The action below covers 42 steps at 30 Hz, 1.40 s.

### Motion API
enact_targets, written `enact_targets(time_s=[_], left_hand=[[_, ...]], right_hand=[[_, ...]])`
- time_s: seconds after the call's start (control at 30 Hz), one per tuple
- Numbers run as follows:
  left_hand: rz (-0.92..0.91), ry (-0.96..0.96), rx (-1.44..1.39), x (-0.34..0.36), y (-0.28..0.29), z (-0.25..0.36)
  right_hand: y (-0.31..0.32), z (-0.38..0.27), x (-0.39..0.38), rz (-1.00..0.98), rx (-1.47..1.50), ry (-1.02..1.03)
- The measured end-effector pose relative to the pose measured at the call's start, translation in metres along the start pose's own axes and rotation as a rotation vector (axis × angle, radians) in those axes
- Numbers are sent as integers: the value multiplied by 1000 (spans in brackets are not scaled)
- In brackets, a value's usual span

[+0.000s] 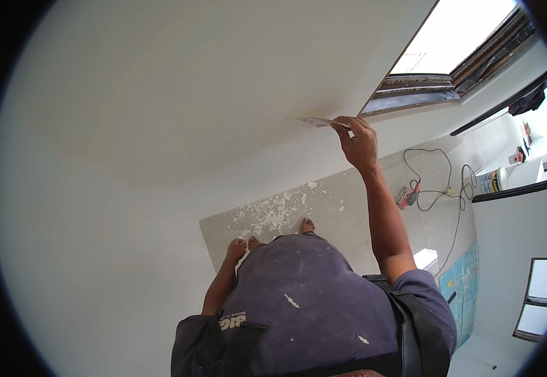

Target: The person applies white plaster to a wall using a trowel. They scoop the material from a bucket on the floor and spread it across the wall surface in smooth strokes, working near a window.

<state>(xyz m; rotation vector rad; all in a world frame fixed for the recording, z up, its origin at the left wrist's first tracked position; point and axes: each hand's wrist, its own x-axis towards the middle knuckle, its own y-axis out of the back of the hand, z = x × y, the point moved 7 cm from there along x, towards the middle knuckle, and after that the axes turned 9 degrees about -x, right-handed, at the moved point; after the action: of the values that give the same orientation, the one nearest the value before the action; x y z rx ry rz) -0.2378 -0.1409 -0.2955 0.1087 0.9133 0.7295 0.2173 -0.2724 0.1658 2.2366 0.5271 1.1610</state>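
A worker's right hand (360,144) clamps a flat scraper (314,120), its blade at the pale wall (179,107) near the corner of a window (449,38). The left hand (236,249) hangs low with curled fingers; whether it grips anything cannot be told. White flakes (276,213) litter the floor (342,182) around bare feet (309,225).

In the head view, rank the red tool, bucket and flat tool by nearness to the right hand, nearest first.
1. Flat tool: in the right hand, extending left from the fingers.
2. Red tool: on the floor, lower right of the hand.
3. Bucket: farther right.
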Motion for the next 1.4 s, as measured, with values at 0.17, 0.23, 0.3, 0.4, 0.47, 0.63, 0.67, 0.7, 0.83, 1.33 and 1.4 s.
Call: enact_targets(time_s=[0.17, 0.23, 0.3, 0.4, 0.47, 0.63, 0.67, 0.7, 0.83, 1.33, 1.4], left_hand=[[1, 52, -27, -1, -3, -4], [-7, 9, 27, -3, -4, 0], [-16, -3, 36, -3, -4, 2], [-21, 2, -8, 0, -4, 5], [-20, 59, -46, 1, -3, 2], [-35, 49, -39, -2, -5, 3], [-27, 75, -27, -4, -5, 1], [-25, 30, -14, -5, -5, 4], [-14, 13, -4, -9, -4, 5], [-22, 29, -18, -14, -1, 15], [-13, 5, -23, -12, 0, 13]], right_hand=[[5, 14, -35, 20, 116, -249], [-18, 3, -45, -147, 124, -159], [-37, 1, -48, -240, 140, -164], [-48, -1, -42, -259, 113, -94], [-50, 2, -33, -246, 123, -88], [-55, 11, -19, -289, 149, -185], [-58, 12, -18, -291, 155, -211], [-60, 13, -17, -293, 161, -237], [-58, 13, -16, -170, 126, -210], [-13, 59, -18, 36, 117, -273], [8, 67, -23, 142, 106, -273]])
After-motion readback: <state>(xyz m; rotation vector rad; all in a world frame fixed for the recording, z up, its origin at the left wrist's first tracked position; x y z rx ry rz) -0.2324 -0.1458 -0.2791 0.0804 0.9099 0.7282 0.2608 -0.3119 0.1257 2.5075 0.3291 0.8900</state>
